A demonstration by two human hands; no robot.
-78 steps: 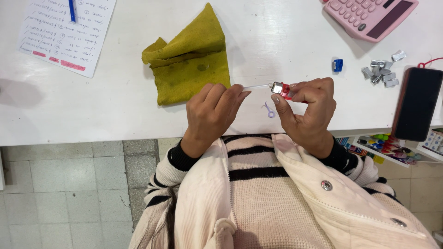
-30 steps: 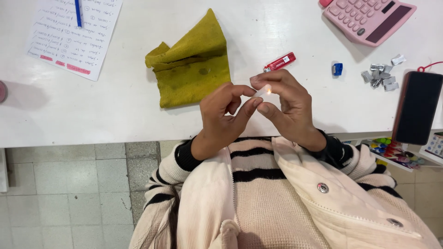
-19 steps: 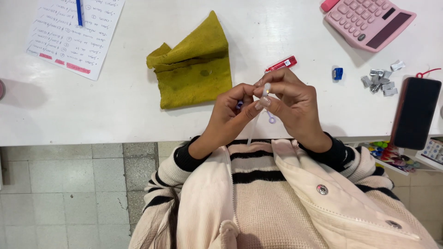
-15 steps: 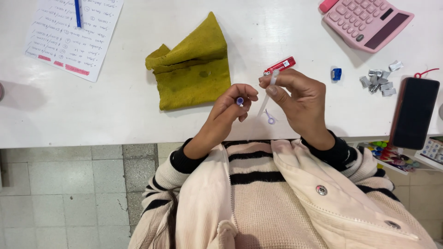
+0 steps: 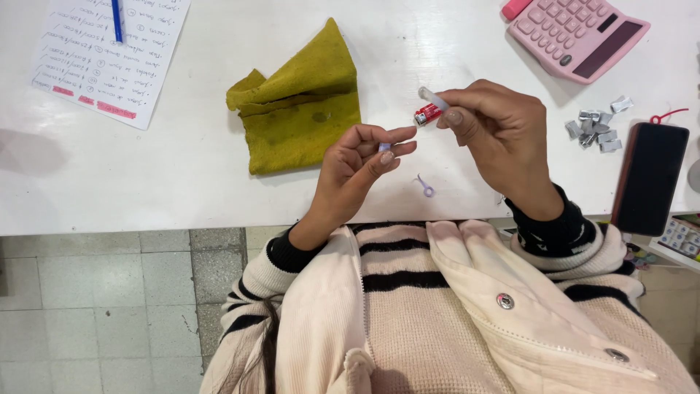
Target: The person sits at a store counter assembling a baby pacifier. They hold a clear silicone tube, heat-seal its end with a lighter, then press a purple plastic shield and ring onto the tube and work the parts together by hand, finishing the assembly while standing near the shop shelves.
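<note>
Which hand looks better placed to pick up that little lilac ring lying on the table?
Probably the left hand: it hovers closest to the lilac ring, pinching only a tiny purple cap. The right hand is higher, holding a clear tube.

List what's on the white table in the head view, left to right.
Handwritten sheet with blue pen → olive-yellow cloth → left hand pinching a small bluish piece → right hand holding a thin clear tube → pink calculator → black phone.
</note>
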